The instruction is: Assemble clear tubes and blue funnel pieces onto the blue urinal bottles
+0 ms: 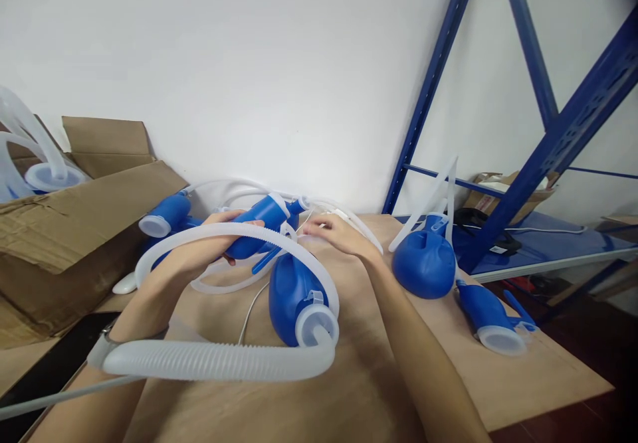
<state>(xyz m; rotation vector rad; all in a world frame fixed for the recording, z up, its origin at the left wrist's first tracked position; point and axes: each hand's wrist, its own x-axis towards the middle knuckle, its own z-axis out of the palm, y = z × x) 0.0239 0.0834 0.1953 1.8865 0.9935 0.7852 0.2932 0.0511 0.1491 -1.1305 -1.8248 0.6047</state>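
Note:
My left hand [212, 249] grips a blue plastic urinal funnel [264, 214] with a white rim, its fingers wrapped round the body. To its right, my right hand [336, 232] is bent loosely above the table, with nothing visible in its fingers. Between my forearms a blue urine bottle [285, 300] leans, its translucent cap [316, 325] towards me. From that cap a ribbed translucent hose [219, 360] loops over my left forearm. A thin white cord [252, 307] lies behind the bottle.
An open cardboard box [94, 210] with hoses and capped bottles stands at left. Right of my arm are another blue bottle [423, 267] and a blue funnel [483, 313]. A blue metal rack [433, 84] rises beyond. More hoses lie along the wall.

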